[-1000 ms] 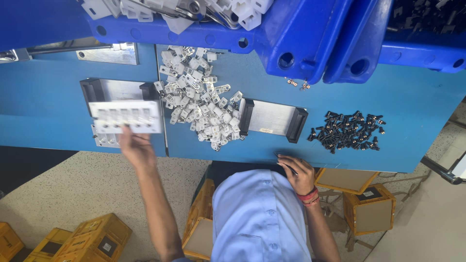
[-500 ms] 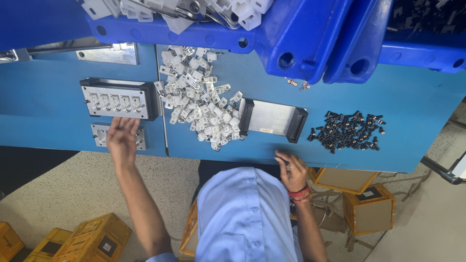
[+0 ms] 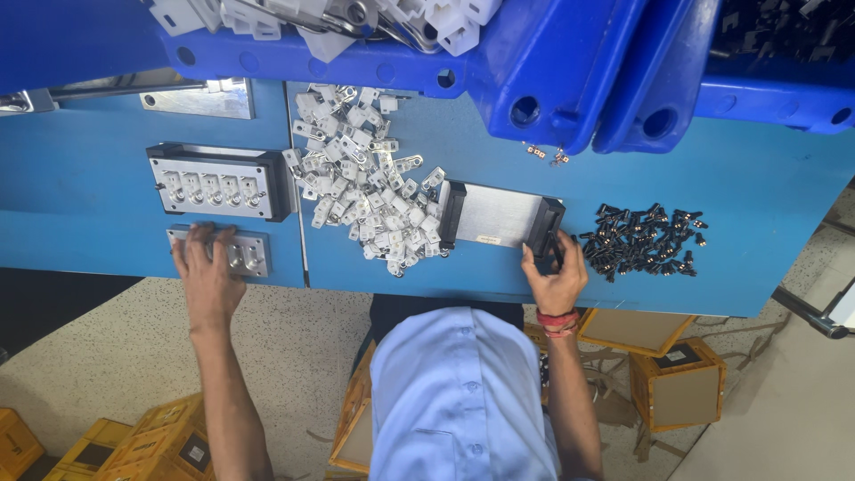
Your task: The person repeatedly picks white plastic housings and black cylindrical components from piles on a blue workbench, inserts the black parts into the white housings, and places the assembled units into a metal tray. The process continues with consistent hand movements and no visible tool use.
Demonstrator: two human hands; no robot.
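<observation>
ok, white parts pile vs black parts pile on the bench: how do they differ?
The white parts pile is larger and sprawls up toward the blue bins; the black parts pile is smaller and compact. The white one lies left of the metal fixture, the black one right, by the right hand. Both lie loose on the blue bench.

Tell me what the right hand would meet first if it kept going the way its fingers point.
The right hand points up the table at the metal plate, its fingers at the black end block. That block looks first in line; the black parts lie off to the side.
</observation>
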